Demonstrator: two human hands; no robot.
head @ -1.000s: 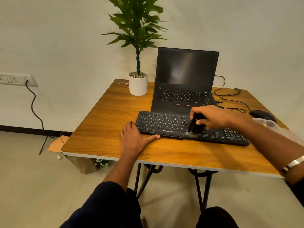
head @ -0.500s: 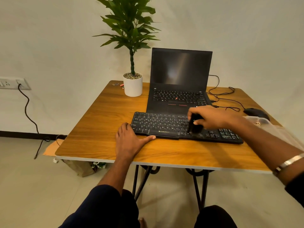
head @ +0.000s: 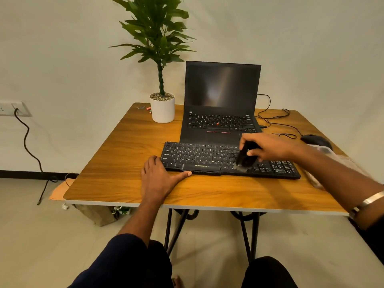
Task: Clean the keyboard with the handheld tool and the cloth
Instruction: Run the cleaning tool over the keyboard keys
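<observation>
Brushing step: right hand (head: 270, 147) grips small black handheld brush (head: 245, 157) on flat black keyboard (head: 207, 159), frame centre; left hand (head: 160, 179) flat, bracing. Next: sweep numpad, cloth unseen.

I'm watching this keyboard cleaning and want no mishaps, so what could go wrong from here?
1. The right hand sweeps the brush beside the laptop; dust may land on its open keys.
2. The left hand braces only the keyboard at its left end, so the right end could skid toward the mouse.
</observation>
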